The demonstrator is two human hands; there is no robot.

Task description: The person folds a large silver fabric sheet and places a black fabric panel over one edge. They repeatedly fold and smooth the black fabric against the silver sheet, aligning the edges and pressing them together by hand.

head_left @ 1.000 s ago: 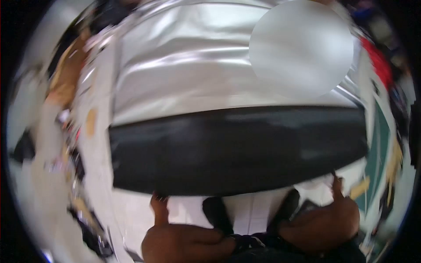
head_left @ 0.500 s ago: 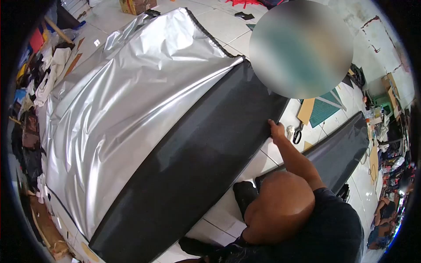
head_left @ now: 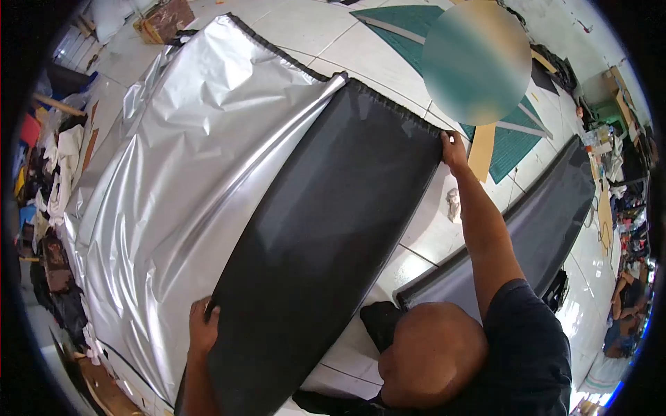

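A large coated fabric sheet lies on the floor, its silver side (head_left: 166, 180) spread to the left and a long black panel (head_left: 312, 208) folded along its right. My right hand (head_left: 454, 152) pinches the far right corner of the black panel, where a puckered dark hem ends. Lower down, my left hand (head_left: 203, 329) has its thumb and fingers closed at the panel's left edge, over the silver. A second dark folded sheet (head_left: 513, 229) lies to the right, partly behind my right arm.
A green cutting mat (head_left: 513, 149) with metal rulers lies beyond the corner, partly covered by a blurred disc. A tan cardboard strip (head_left: 481, 156) rests beside it. A cardboard box (head_left: 164, 22) stands at the back left. Fabric heaps (head_left: 66, 156) line the left side.
My right hand has slid up the panel's right edge to its far corner. My left hand has come into view at the left edge. The view has shifted, and the scissors no longer show.
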